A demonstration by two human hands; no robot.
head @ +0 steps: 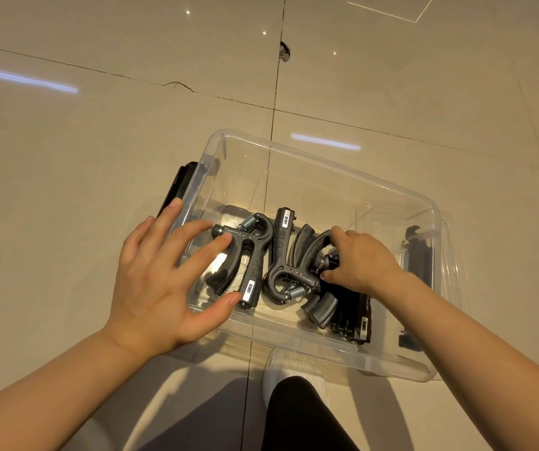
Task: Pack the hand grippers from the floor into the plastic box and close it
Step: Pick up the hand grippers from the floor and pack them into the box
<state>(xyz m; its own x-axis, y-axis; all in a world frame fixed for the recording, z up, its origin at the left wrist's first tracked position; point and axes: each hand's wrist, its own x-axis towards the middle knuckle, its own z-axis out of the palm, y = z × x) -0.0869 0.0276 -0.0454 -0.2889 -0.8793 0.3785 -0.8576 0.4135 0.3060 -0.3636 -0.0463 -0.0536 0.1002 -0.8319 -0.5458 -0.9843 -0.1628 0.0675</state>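
A clear plastic box [326, 157] stands open on the tiled floor, with no lid in sight. Several black hand grippers with steel springs lie inside. One hand gripper [251, 255] lies at the left, and a second hand gripper [279, 252] lies beside it in the middle. My left hand [157, 281] is spread over the box's left wall, fingers straight, with fingertip and thumb at the left gripper. My right hand [359, 258] reaches into the box, its fingers curled round the handle of a third hand gripper [310, 252]. More black grippers [349, 317] lie under my right wrist.
Black latches hang on the box's left end [180, 183] and right end [419, 252]. My white shoe [294, 369] and dark trouser leg stand right against the box's near wall. Glossy beige tiles with dark joints surround the box.
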